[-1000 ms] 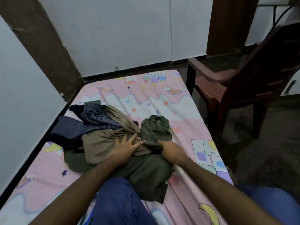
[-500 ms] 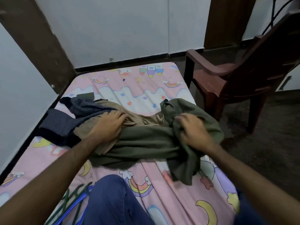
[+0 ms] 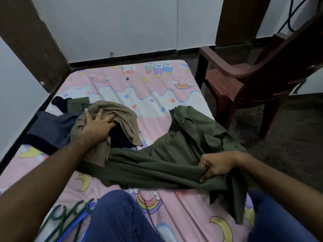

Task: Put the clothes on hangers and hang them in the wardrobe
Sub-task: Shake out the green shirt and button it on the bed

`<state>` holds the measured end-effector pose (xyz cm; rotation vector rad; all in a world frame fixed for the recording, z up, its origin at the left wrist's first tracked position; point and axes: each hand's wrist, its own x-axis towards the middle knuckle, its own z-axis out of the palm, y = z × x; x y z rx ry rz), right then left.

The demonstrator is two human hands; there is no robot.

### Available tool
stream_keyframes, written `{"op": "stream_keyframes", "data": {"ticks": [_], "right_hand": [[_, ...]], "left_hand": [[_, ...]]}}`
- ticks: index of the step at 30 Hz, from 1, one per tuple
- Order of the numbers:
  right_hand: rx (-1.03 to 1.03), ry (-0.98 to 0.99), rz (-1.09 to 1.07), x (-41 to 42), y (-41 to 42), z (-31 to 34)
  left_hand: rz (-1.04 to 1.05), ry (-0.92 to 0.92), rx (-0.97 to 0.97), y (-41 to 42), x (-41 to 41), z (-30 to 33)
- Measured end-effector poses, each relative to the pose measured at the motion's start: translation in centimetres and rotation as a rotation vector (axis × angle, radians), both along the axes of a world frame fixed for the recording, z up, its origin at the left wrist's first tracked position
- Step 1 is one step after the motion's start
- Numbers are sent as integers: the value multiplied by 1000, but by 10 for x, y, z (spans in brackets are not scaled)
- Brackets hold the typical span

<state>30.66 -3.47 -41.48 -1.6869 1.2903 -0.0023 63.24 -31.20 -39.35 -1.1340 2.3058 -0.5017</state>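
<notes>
A pink cartoon-print bed (image 3: pixel 153 95) fills the view beside a brown chair (image 3: pixel 244 79); the right hand (image 3: pixel 218 165) pinches the olive shirt (image 3: pixel 174 154) at the bed's near right edge, dragging it flat; the left hand (image 3: pixel 97 124) clutches the tan garment (image 3: pixel 118 110) atop the dark pile (image 3: pixel 49 130) toward the bed's left; hangers (image 3: pixel 70 217) lie untouched at its near left corner; nothing looks hung, so all garments remain.

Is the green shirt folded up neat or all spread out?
Spread out, not folded. The olive-green button shirt lies stretched and rumpled across the pink cartoon bedsheet, with the right hand gripping one edge.
</notes>
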Motion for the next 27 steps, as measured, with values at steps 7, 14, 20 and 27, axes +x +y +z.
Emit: {"op": "stream_keyframes", "data": {"ticks": [7, 14, 20, 27], "right_hand": [[-157, 388, 112, 65, -33, -11], [-455, 233, -148, 201, -64, -53], [-274, -52, 72, 106, -32, -2], [331, 28, -135, 16, 39, 0]], "left_hand": [[-672, 56, 23, 8, 26, -21], [-567, -147, 290, 38, 24, -40], [-501, -237, 129, 9, 52, -23], [-366, -179, 95, 28, 13, -39]]}}
